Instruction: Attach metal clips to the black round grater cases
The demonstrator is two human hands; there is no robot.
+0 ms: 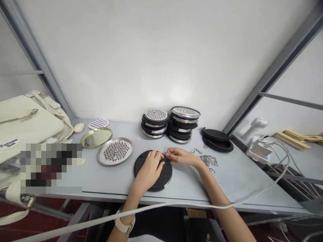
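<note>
A round black case with a silvery rim lies flat near the table's front edge. My left hand rests over it, fingers bent toward its far edge and thumb on top. My right hand pinches at the case's upper right edge. A small metal clip shows just below those fingers, partly hidden by them. To the right lies a loose pile of similar metal clips. Left of the case is a round metal grater plate with raised teeth.
Two stacks of round graters, the left stack and the right stack, stand by the wall. Black round covers lie right. A gold-coloured lid and perforated disc lie left. A white cable crosses the foreground.
</note>
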